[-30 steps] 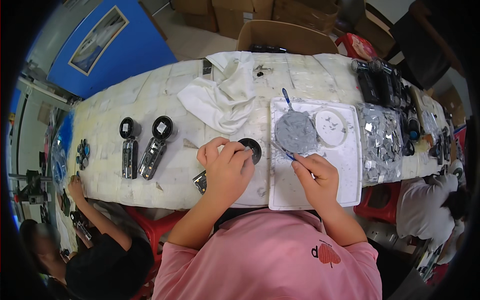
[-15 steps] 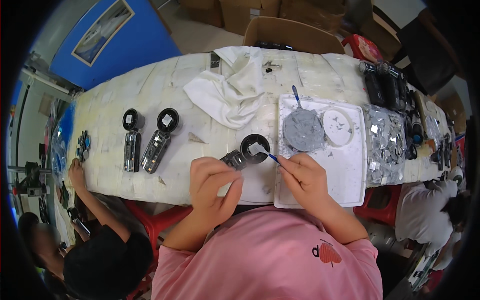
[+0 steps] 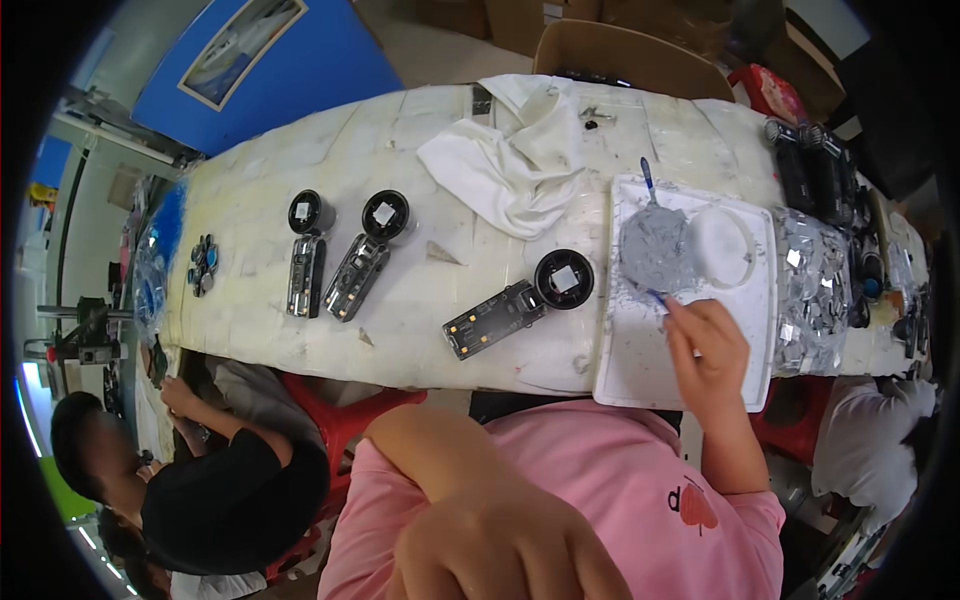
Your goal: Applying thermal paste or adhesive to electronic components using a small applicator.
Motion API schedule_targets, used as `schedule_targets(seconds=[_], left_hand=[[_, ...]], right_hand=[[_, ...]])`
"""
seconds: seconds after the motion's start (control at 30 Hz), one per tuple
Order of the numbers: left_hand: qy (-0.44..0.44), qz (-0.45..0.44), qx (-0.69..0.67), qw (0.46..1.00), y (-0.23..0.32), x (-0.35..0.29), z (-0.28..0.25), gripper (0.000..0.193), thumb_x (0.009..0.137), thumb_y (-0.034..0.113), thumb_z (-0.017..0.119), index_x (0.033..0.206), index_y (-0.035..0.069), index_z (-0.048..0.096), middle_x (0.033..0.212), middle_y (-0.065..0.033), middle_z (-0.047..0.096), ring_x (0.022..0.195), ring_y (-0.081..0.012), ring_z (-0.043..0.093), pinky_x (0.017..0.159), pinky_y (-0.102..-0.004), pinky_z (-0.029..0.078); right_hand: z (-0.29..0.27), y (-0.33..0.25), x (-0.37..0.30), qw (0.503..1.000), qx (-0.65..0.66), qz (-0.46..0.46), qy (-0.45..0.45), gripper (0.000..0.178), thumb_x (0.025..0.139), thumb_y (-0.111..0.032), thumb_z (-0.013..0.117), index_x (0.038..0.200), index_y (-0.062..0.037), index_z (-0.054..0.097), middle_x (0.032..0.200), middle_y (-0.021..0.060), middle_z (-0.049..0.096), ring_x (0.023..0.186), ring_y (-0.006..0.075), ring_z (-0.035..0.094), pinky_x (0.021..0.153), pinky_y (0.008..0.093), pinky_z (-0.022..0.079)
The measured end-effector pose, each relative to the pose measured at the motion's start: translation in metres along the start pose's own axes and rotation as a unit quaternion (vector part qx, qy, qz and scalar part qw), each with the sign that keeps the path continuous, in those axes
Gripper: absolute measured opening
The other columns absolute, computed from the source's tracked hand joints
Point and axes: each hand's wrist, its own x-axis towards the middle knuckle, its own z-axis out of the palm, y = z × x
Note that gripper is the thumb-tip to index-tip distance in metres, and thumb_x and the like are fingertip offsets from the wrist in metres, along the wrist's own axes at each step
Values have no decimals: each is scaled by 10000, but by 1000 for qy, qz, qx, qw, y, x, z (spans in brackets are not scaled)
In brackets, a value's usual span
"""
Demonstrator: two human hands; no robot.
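My right hand (image 3: 711, 345) pinches a slim blue-handled spreader (image 3: 658, 298), its tip at the near edge of a mound of grey paste (image 3: 655, 250). The paste lies in a white tray (image 3: 685, 385), next to a round white lid-like disc (image 3: 722, 248). Large and close at the lower edge, my left hand (image 3: 500, 545) shows its back and knuckles; its fingers run out of the picture. On the table left of the tray lies a black device (image 3: 495, 318) with a round head (image 3: 563, 279) bearing a pale square at its centre.
Two similar devices (image 3: 305, 275) (image 3: 357, 278) lie further left, near a cluster of small round parts (image 3: 203, 265). A white cloth (image 3: 510, 165) is crumpled behind. Another blue handle (image 3: 647, 180) stands in the paste. Right of the tray lies a plastic bag of parts (image 3: 810, 290). A co-worker (image 3: 235, 490) sits left.
My right hand has moved from the device's head to the paste with the spreader. My left hand has left the device and come up close to the camera. The view has shifted.
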Motion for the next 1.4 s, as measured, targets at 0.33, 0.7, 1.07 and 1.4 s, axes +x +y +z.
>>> schedule_targets(seconds=[0.33, 0.7, 1.07, 1.4], left_hand=[[24, 2, -129, 991, -21, 38, -11, 381, 907, 61, 340, 529, 52, 389, 532, -63, 366, 454, -218, 379, 762, -453, 550], [48, -2, -85, 995, -30, 34, -5, 386, 912, 75, 325, 554, 25, 460, 540, -77, 416, 458, -218, 390, 803, -508, 564], [121, -38, -248, 960, -26, 31, 2, 308, 890, 64, 330, 599, 20, 422, 555, -75, 338, 495, -226, 329, 511, -379, 365], [308, 256, -174, 900, -57, 31, 39, 305, 877, 72, 361, 592, 19, 454, 572, -83, 404, 511, -218, 373, 529, -369, 409]], right_hand=[[-22, 36, -28, 996, -45, 74, -2, 229, 824, 70, 673, 1046, 15, 686, 792, 107, 585, 639, 192, 552, 565, 273, 436], [-18, 14, -11, 1000, -18, 4, -8, 266, 775, 82, 695, 1036, 35, 674, 781, 124, 581, 631, 239, 559, 549, 312, 439], [26, -15, 13, 993, 32, -104, -53, 308, 729, 49, 708, 1034, 28, 668, 773, 119, 574, 655, 276, 575, 548, 369, 459], [36, -11, 10, 989, 6, -119, -84, 224, 747, 12, 688, 967, 35, 656, 731, 102, 540, 631, 260, 549, 523, 373, 436]])
